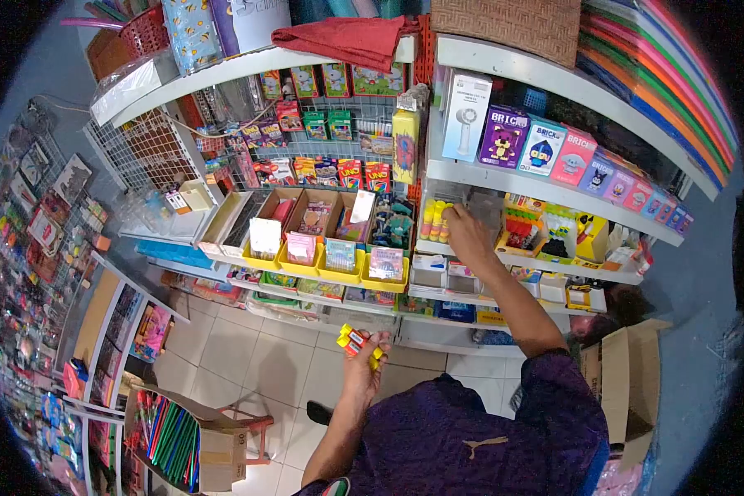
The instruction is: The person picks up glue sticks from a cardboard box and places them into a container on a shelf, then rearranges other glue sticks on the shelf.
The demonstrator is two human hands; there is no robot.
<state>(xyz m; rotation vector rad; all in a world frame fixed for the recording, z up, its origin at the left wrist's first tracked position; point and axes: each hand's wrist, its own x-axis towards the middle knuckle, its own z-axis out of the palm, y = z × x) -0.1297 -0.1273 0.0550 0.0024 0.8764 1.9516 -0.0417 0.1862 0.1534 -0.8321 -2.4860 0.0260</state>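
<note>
My left hand (364,361) is closed around several small yellow and red items (356,341), held low in front of the shelves over the tiled floor. Up on the middle shelf, my right hand (465,230) reaches to a row of yellow tubes or bottles (435,220) with pinkish bands. Its fingertips are at the right end of that row; whether they grip one of the tubes is hidden. Right of my right hand sit small open boxes (524,229) with red, green and yellow goods.
Boxed brick toys (504,136) line the shelf above. Yellow bins (340,263) with packets stand to the left. A carton of colored rolls (174,442) is at lower left, an open cardboard box (634,388) at right, and a red stool (259,423) on the floor.
</note>
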